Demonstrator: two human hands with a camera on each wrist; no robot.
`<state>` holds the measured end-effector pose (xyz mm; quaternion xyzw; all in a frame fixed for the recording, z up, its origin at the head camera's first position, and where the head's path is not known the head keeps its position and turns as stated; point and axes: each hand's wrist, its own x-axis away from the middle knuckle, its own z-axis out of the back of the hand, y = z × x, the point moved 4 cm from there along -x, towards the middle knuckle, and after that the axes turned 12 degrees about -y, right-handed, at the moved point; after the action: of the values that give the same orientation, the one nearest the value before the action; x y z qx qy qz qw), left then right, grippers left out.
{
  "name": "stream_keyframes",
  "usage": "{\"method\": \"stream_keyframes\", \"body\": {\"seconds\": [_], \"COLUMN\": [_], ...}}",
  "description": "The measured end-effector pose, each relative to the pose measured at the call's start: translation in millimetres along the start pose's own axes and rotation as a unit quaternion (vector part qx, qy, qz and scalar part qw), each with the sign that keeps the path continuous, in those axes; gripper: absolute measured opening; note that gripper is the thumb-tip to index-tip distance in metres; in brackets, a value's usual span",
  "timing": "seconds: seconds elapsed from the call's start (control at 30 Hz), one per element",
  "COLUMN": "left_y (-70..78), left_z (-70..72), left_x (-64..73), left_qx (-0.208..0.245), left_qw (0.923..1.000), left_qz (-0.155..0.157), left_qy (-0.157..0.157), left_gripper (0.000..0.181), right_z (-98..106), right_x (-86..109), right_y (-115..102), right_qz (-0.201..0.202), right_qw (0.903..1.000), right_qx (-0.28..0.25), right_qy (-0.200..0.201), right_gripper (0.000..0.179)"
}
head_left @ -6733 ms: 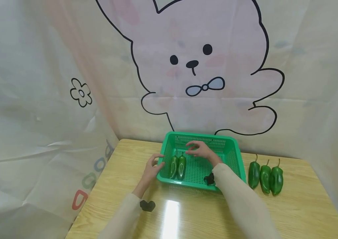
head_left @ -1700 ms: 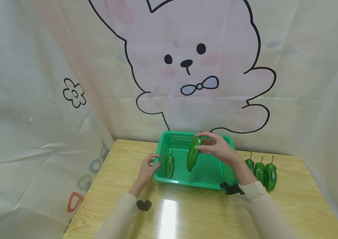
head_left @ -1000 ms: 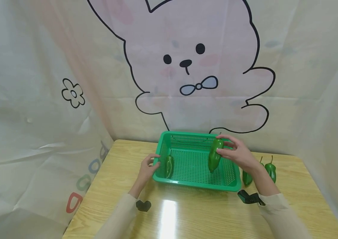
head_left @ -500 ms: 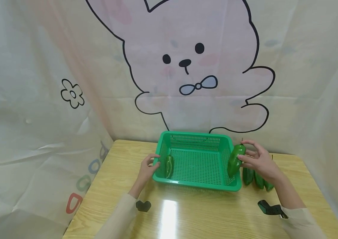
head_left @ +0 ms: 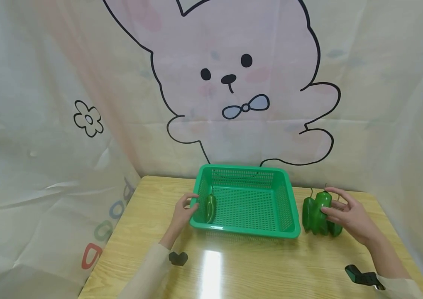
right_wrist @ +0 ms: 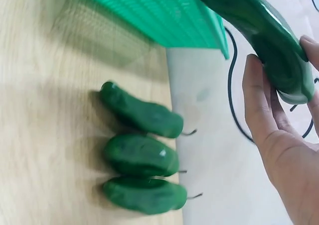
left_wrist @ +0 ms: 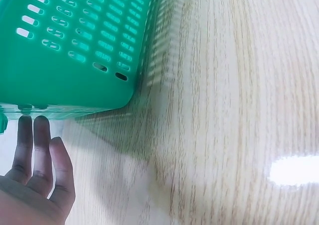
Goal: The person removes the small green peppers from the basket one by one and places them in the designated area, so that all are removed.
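Note:
My right hand (head_left: 349, 216) pinches a glossy green pepper (head_left: 322, 211) near its stem end, thumb on one side and fingers on the other. In the right wrist view this green pepper (right_wrist: 264, 43) hangs above three others lying side by side on the table, the nearest to the basket being one green pepper (right_wrist: 142, 113). At the left stands a green plastic basket (head_left: 245, 233) with one green pepper (head_left: 210, 208) along its left wall. My left hand (head_left: 182, 214) rests at the basket's left rim. In the left wrist view its fingertips (left_wrist: 41, 123) meet the outer wall, fingers nearly straight.
The wooden table (head_left: 256, 270) runs back to a cloth backdrop (head_left: 364, 158) printed with a cartoon animal. The basket stands close to that cloth, and the loose peppers lie to its right near the table's back edge.
My right hand has lifted one of two peppers out of the basket and carried it right, past the rim, over the peppers on the table. The left hand has stayed at the rim.

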<state>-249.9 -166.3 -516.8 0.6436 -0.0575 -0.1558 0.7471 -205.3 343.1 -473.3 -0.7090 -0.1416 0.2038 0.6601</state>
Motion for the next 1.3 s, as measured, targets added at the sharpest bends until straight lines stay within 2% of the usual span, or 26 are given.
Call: {"method": "stream_keyframes", "body": {"seconds": [0.17,0.37,0.8,1.07,1.3], "left_y": [-1.8,-3.1,-3.2,-4.7,-4.6], "left_z": [0.8,0.9,0.3,1.4,1.3], "left_x": [-0.3,-0.3,-0.1,0.7,-0.6], "left_qx": [0.004,0.012,0.005,0.006,0.005], "left_qw": [1.0000,0.9999,1.0000,0.9999,1.0000], "left_qz": [-0.003,0.002,0.005,0.010,0.002], "left_qy": [0.000,-0.005,0.000,-0.001,-0.004], "left_gripper": [0.027,0.029,0.029,0.030,0.029], "right_z": [8.9,23.8,58.2,76.9,94.1], "right_x": [14.3,32.0,59.5,66.7,71.3], "right_y": [4.6,12.9,38.0,50.7,57.0], "right_qz": [-0.004,-0.026,-0.069,-0.062,-0.067], "right_qw": [1.0000,0.9982,0.9917,0.9922,0.9893], "right_qx": [0.005,0.039,0.045,0.052,0.082], "right_qy": [0.000,0.039,0.099,0.094,0.101], "right_gripper": [0.065,0.067,0.066,0.067,0.068]}}
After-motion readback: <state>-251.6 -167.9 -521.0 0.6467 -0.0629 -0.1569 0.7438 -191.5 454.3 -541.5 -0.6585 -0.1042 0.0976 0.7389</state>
